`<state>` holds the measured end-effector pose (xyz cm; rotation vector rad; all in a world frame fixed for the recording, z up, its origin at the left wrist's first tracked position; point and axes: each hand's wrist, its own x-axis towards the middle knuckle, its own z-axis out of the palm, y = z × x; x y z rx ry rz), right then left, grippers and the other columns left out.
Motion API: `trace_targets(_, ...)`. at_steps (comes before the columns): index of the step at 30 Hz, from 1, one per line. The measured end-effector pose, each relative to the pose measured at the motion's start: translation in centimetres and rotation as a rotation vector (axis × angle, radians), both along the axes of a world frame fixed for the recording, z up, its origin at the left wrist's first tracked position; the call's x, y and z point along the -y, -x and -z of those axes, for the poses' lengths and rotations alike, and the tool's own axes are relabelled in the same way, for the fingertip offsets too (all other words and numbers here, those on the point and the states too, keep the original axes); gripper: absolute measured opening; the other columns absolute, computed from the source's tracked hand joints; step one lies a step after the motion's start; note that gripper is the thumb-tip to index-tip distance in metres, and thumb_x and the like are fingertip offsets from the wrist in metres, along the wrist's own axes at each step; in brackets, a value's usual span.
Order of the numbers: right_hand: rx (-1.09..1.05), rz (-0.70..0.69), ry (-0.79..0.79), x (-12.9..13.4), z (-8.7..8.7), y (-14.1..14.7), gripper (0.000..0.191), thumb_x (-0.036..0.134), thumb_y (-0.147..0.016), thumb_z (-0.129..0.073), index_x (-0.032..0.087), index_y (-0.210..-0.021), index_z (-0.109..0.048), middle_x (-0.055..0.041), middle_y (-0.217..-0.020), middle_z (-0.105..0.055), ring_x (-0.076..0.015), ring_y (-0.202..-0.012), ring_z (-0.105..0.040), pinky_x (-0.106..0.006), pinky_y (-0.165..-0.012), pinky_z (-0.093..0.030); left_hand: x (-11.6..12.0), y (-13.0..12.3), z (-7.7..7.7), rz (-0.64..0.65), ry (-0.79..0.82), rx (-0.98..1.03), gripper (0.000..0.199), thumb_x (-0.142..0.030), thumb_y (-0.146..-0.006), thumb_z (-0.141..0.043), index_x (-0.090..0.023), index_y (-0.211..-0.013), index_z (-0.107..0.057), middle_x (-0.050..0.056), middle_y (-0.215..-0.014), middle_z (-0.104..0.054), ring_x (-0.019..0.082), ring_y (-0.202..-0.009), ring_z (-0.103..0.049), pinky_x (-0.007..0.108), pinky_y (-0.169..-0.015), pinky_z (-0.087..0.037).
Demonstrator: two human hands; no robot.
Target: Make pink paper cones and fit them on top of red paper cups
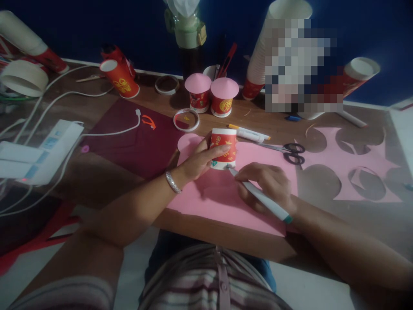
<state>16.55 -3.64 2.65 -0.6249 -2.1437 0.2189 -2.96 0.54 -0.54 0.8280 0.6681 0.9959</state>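
A red and white paper cup (223, 144) is gripped from its left side by my left hand (200, 158), thumb across its front. Green marks show on the white band near its lower edge. In my right hand (267, 183) is a white marker with a green end (266, 202), its tip touching or almost touching that band. Both hands are over pink paper sheets (219, 206) at the table's front edge. Behind the cup stand two red cups (199, 102) (222, 106) topped with pink paper cones.
Black-handled scissors (293, 153) and a yellow-ended marker (251, 134) lie behind my right hand. Cut pink paper (348, 159) is at the right. Dark red paper (129, 142), a power strip (53, 150) and white cables lie left. Cup stacks (274, 38) lean at the back.
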Motion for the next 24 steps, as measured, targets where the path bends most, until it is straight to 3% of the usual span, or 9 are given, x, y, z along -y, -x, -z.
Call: trace_targets(24, 0.044, 0.102, -0.009, 0.06, 0.09, -0.12, 0.014, 0.008, -0.092, -0.064, 0.02, -0.095, -0.06, 0.0004, -0.073, -0.071, -0.0116, -0.058, -0.067, -0.022, -0.055, -0.053, -0.09, 0.01, 0.38, -0.013, 0.006, 0.043, 0.052, -0.036, -0.08, -0.086, -0.018, -0.123, -0.061, 0.011, -0.113, -0.077, 0.027, -0.108, -0.075, 0.038, -0.093, -0.057)
